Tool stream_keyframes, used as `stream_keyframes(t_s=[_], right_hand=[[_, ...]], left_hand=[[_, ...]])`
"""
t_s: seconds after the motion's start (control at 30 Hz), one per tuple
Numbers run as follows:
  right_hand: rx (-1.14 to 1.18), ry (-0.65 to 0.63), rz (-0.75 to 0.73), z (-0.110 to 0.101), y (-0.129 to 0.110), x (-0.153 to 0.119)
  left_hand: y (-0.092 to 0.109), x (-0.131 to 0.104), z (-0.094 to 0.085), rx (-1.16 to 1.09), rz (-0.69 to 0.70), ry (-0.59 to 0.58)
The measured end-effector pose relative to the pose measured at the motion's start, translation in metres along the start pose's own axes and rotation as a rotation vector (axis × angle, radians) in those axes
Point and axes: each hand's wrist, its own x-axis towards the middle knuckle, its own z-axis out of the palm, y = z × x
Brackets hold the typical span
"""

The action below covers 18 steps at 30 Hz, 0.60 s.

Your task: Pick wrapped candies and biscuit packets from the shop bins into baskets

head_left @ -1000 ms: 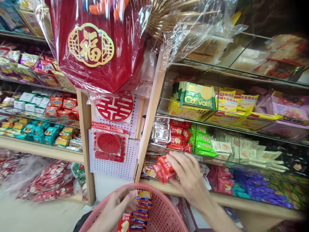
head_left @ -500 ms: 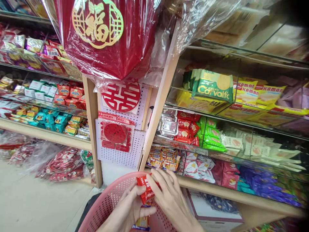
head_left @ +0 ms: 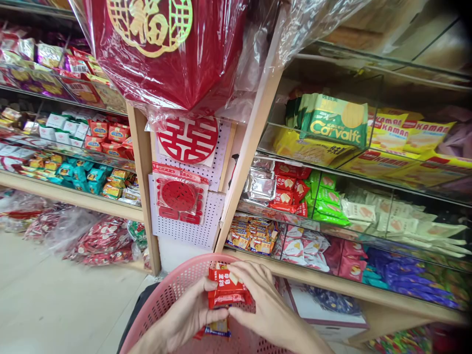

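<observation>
Both my hands grip a small stack of red snack packets (head_left: 225,284) above a pink plastic basket (head_left: 157,291) with holes in its wall. My left hand (head_left: 190,307) closes on the stack's left side, thumb near its top edge. From the right, my right hand (head_left: 260,297) wraps over the packets, fingers across the top and thumb underneath. Under them a blue-and-yellow packet (head_left: 218,328) shows in the basket, partly covered by my hands.
Right shelves hold similar red packets (head_left: 289,189), yellow-blue packets (head_left: 254,235) and green Carvalfc packs (head_left: 334,120). A large red bag in plastic (head_left: 177,73) hangs ahead. Snack shelves (head_left: 73,204) stand left, with bagged goods (head_left: 103,238) below. A white box (head_left: 309,314) sits under the right shelf.
The red packets have turned so their printed front faces up more, and more of them shows. My right hand has shifted around their right side. The view has tilted slightly down.
</observation>
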Motion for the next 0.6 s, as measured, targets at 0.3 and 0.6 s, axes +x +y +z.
stream_keyframes(t_s=[0.3, 0.6], right_hand=[[0.262, -0.079, 0.124, 0.013, 0.005, -0.001], [0.994, 0.027, 0.338, 0.037, 0.007, -0.007]], left_hand=[[-0.002, -0.001, 0.0, 0.019, -0.08, -0.028], [0.009, -0.009, 0.007, -0.028, -0.157, -0.22]])
